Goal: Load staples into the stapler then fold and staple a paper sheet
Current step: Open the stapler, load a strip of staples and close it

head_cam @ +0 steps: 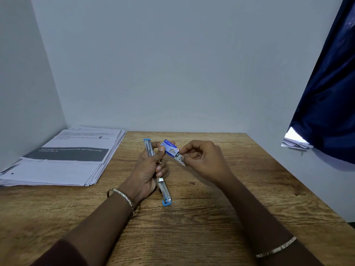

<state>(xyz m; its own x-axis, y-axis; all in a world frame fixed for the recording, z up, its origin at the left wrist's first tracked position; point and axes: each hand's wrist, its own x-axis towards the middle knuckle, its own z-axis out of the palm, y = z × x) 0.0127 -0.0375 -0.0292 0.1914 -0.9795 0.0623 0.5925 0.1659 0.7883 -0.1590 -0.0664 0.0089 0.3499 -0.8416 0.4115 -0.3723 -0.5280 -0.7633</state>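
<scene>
At the middle of a wooden table [211, 217], the stapler [163, 191] lies swung open into one long line, gripped at its hinge by the curled fingers of a person's left hand [148, 173]. Whether its near end touches the wood cannot be told. That hand's thumb and forefinger also pinch a blue staple box [170, 148]. The right hand [203, 160] pinches the box's tray [180, 159], which is partly slid out.

The step appears to be fetching a strip of staples. It would go best with the tray drawn straight and the box kept level so nothing spills, then one whole strip lifted and laid legs-down in the open channel.

White script on the box seems to read "Kangaro". A paper stack [63, 156] sits at the left; its top sheet has a dark band with white text too blurred to read.
</scene>
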